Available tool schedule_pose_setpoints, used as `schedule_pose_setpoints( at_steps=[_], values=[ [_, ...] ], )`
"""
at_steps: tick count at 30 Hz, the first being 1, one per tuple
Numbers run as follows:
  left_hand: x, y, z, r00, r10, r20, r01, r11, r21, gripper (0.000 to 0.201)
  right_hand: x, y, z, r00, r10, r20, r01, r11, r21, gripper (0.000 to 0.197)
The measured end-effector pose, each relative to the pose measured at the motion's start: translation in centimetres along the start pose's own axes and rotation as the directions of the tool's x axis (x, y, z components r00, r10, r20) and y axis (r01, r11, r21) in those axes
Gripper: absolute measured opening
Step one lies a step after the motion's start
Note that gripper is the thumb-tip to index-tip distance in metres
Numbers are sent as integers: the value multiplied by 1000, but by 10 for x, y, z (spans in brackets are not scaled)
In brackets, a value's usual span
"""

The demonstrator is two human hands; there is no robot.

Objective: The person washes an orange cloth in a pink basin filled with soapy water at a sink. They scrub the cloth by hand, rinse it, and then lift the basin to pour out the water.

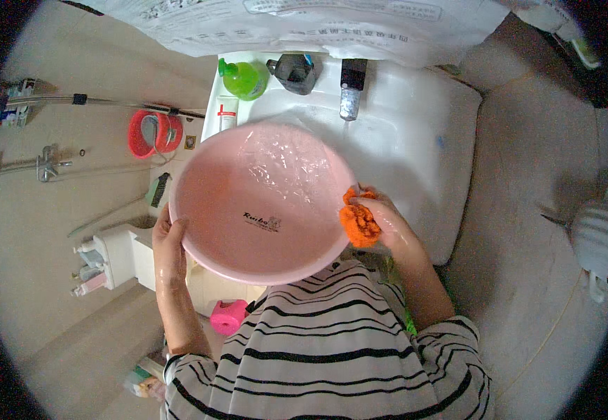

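A large pink plastic basin (227, 238) is held tilted over the near left part of a white washbasin (423, 161). Wet, glistening patches show on its far inner wall. My left hand (169, 234) grips the rim at the left, thumb on top and fingers hidden beneath. At the right rim my right hand (381, 213) is closed around a crumpled orange cloth (360, 224), which touches the basin's edge. Beyond the basin stands the tap (349, 101), with a thin trace of water below its spout.
On the washbasin's far left edge are a green pump bottle (244, 79), a dark cup (295, 73) and a white tube (227, 112). A red bucket (155, 133) hangs at the left. Lower left are a white rack (118, 259) and a pink container (228, 317). White printed sheets (318, 28) hang across the top.
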State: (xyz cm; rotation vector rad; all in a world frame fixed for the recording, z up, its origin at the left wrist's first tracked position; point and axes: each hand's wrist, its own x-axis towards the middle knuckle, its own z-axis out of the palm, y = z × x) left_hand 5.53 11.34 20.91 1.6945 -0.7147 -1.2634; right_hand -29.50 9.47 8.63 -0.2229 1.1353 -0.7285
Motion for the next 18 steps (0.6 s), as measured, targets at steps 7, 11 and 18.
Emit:
schedule_pose_setpoints(
  at_steps=[7, 11, 18],
  values=[
    [7, 9, 5, 1000, -21, 2, 21, 999, -31, 49, 8, -4, -7, 1000, 9, 17, -10, 994, 108, 50],
    [3, 15, 12, 1000, -27, -13, 26, 996, -83, 47, 19, -2, -10, 998, 5, 57, -14, 988, 153, 48],
    [0, 34, 16, 1000, 20, 6, -19, 997, -68, 50, 31, 9, -12, 994, 45, 101, -58, 991, 122, 51]
  ],
)
